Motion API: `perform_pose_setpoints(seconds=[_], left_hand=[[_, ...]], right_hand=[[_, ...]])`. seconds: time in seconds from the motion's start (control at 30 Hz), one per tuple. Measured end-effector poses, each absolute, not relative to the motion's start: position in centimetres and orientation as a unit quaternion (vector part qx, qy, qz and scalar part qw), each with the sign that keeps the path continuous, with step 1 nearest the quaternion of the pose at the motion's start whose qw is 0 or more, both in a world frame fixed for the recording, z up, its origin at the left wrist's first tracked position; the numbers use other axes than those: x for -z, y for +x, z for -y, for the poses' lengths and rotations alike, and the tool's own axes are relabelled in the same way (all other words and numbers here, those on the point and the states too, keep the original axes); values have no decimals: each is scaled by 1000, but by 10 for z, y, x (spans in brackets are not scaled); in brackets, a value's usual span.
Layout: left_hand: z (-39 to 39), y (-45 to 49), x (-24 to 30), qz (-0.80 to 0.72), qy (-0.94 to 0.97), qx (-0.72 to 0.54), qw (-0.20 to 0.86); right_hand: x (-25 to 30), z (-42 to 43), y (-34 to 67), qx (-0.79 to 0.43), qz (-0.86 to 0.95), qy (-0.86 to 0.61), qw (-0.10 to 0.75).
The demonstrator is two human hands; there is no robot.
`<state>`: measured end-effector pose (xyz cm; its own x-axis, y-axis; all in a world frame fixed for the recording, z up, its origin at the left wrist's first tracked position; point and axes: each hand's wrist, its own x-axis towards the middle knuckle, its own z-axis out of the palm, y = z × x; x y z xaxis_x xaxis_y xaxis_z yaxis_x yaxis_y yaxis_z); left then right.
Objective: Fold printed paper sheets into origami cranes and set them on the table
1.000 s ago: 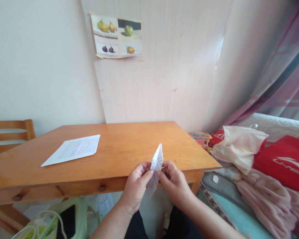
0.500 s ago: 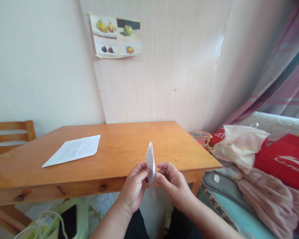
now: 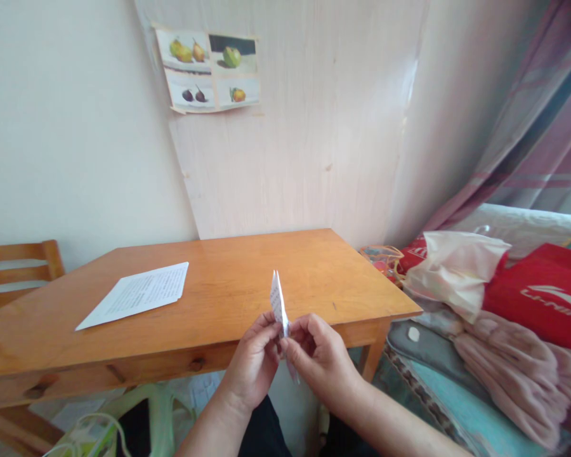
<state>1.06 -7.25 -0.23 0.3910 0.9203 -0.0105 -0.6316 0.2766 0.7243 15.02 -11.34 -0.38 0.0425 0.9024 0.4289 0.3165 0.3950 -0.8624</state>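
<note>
A folded sheet of printed paper (image 3: 276,301) stands upright, seen nearly edge-on, in front of the table's near edge. My left hand (image 3: 255,358) pinches it from the left between thumb and fingers. From the right, my right hand (image 3: 321,355) closes its thumb and bent fingers on the paper's near edge. The fingertips partly hide the middle of the paper, and its lower corner shows below them. To the left on the wooden table (image 3: 238,273) lies a flat stack of printed sheets (image 3: 140,292).
Beside the table on the right are a cream plastic bag (image 3: 457,266), a red bag (image 3: 542,292) and a pink cloth (image 3: 514,374). A wooden chair (image 3: 23,270) stands at the left. Below the drawers is a pale green stool (image 3: 159,419).
My right thumb and fingers have closed onto the paper's edge, where before they were looser beside it. The view has shifted slightly.
</note>
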Motion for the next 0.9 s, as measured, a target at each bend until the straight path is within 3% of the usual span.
perform_pose_setpoints(seconds=[0.33,0.9], left_hand=[[75,3,-2,-194,226,-495,817],[75,2,2,-186,192,-488,831]], right_hand=[[-5,126,138,-88,759,-481,430],[-4,123,133,-180,720,-461,486]])
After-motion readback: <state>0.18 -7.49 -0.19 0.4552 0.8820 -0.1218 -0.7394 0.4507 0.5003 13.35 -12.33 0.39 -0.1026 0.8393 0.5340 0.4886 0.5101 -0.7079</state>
